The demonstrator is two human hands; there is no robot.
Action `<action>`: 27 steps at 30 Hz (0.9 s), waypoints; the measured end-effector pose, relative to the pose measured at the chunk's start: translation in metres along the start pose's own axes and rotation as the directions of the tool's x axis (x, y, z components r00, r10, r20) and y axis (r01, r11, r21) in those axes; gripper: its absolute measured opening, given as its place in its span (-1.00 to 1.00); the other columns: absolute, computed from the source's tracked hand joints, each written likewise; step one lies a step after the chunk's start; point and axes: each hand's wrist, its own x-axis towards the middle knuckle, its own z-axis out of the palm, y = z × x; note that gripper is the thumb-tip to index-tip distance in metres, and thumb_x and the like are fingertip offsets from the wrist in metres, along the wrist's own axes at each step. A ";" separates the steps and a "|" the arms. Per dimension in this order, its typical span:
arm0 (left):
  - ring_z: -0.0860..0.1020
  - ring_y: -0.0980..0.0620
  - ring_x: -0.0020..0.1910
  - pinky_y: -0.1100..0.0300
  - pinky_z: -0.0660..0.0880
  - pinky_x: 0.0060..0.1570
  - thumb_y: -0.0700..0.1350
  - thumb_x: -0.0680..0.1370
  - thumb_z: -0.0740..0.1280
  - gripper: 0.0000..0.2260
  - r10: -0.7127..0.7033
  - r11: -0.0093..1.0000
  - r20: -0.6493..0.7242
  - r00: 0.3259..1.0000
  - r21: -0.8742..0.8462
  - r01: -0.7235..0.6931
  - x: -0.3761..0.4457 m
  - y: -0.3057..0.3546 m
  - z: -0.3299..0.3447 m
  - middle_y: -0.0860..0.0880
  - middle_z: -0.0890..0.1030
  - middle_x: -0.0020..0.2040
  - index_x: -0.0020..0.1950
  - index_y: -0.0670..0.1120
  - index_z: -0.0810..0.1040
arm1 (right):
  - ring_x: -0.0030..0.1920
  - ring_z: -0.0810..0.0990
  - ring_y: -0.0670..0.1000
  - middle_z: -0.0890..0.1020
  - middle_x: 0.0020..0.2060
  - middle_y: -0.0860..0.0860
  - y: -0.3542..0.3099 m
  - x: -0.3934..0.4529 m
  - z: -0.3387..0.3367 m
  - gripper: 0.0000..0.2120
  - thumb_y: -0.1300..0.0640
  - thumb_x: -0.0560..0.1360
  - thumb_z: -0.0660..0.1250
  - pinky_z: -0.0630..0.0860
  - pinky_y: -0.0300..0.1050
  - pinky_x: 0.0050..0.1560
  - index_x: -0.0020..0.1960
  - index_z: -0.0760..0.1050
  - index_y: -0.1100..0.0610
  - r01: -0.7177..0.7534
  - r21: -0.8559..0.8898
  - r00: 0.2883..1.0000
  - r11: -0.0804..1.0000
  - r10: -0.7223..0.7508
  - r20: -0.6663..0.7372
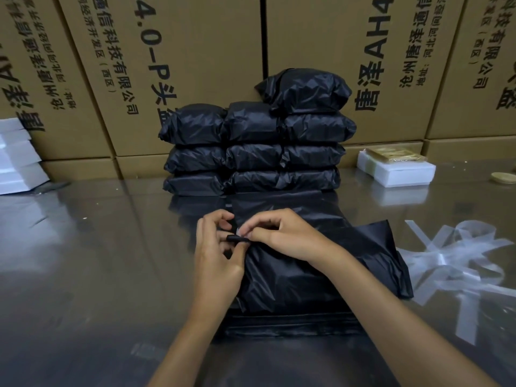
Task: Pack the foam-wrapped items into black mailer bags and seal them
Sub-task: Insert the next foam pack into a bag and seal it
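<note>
A filled black mailer bag lies on the shiny table in front of me, on top of a stack of flat empty black bags. My left hand pinches the folded left end of the bag's flap. My right hand pinches a small pale strip, the seal liner, at that same corner. Fingers of both hands are curled and nearly touch. The bag's contents are hidden. Behind them stands a pile of several sealed black packages.
Brown printed cartons wall off the back of the table. White foam-wrapped items are stacked at far left and back right. Peeled clear liner strips litter the table to the right. A round wooden lid lies at the right edge.
</note>
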 end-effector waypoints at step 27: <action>0.68 0.01 -0.14 0.22 0.61 -0.16 -0.22 0.55 0.37 -0.91 -0.559 0.599 0.142 0.817 -0.612 0.516 0.009 0.000 -0.006 -0.12 0.71 -0.07 -0.03 -0.09 0.66 | -0.06 0.65 -0.07 0.72 -0.17 -0.06 -0.015 0.024 -0.003 -0.86 0.18 0.46 0.38 0.57 -0.18 -0.02 -0.22 0.68 0.03 -0.225 -0.001 0.964 0.974 0.222 -0.148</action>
